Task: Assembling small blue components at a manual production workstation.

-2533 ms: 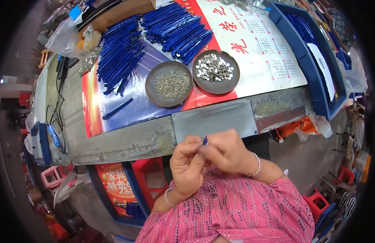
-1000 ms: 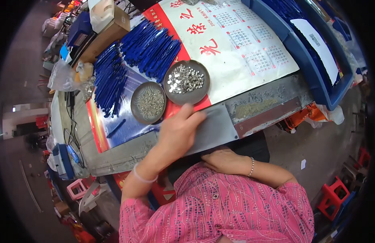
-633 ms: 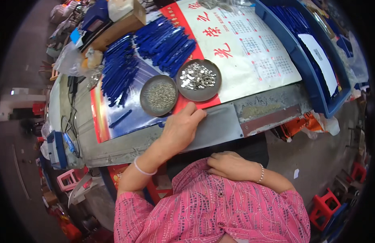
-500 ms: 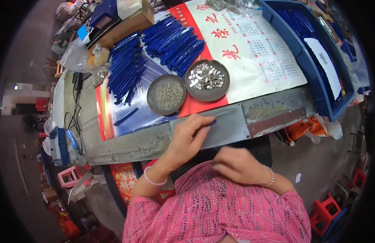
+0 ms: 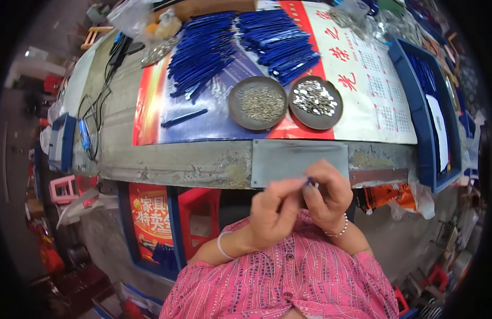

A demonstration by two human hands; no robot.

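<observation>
My right hand (image 5: 330, 195) pinches a small dark-blue piece (image 5: 310, 182) at its fingertips, its long axis hidden. My left hand (image 5: 277, 208) meets it from the left, too blurred to tell whether it grips. Beyond both, on the bench (image 5: 177, 164), the silver-disc dish (image 5: 333, 118) lies nearer my right.

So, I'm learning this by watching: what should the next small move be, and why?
Perhaps steady the small blue piece before reaching elsewhere: the left hand and right hand meet at it, the left looks blurred, and much of the piece is hidden.
</observation>
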